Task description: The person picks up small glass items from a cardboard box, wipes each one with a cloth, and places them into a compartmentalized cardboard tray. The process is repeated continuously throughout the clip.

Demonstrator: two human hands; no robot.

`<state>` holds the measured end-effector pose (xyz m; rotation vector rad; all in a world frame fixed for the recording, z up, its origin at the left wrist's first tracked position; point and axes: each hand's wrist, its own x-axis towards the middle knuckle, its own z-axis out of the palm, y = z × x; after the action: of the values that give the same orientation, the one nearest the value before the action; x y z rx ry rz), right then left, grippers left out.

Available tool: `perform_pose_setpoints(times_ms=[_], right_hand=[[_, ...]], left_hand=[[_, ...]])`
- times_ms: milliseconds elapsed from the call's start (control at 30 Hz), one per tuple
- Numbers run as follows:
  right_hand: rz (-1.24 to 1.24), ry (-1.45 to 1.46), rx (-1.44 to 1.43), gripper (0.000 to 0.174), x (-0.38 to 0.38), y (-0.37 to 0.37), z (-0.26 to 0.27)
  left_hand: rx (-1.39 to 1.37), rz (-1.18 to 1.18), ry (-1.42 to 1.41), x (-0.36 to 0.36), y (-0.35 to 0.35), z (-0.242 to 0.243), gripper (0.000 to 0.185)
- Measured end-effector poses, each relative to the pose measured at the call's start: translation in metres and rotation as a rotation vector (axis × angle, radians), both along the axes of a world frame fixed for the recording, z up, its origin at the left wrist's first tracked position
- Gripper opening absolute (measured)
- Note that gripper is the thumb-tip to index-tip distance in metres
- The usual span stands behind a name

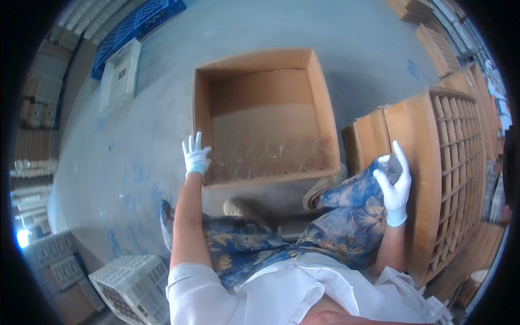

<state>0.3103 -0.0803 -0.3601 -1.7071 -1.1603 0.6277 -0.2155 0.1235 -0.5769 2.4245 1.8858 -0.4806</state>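
My left hand point(196, 156), in a white knit glove, has its fingers spread at the left wall of an open cardboard box point(266, 180). Two rows of clear drinking glasses point(274, 150) stand inside, along the wall nearest me. My right hand point(395, 185), gloved the same way, hovers over my right knee with thumb and fingers apart. I see nothing plainly held in it. Right beside that hand is a carton point(414, 162) with a cardboard divider grid point(457, 162) facing right.
More cartons point(367, 134) stand behind the gridded one. White plastic crates lie at lower left point(130, 284) and upper left point(120, 77), the latter against a blue plastic crate point(134, 34). Stacked goods point(36, 142) line the left side. My feet in clogs point(239, 209) are close to the box.
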Motion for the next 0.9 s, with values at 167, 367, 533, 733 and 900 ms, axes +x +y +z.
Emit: perform_pose_setpoints(times_ms=[167,367,533,733,900], right_hand=[[0.187,0.587,0.156,0.089,-0.04,-0.011,-0.04],[0.32,0.684,0.183,0.095,-0.12,0.013,-0.039],[0.503,-0.357,0.578,0.093,-0.174,0.042,0.038],[0.677,0.73,0.294,0.073,-0.136,-0.006,0.052],[0.677,0.97,0.271,0.062,-0.147,0.007,0.055]], left_hand=[[-0.045,0.024,0.113,0.01,0.034,0.03,0.015],[0.542,-0.161,-0.364,0.052,-0.01,0.196,0.011],[0.491,-0.173,-0.951,0.145,-0.124,0.273,0.014],[-0.471,-0.017,-2.048,0.178,-0.206,0.261,0.086],[-0.58,-0.303,-1.497,0.215,-0.183,0.181,0.067]])
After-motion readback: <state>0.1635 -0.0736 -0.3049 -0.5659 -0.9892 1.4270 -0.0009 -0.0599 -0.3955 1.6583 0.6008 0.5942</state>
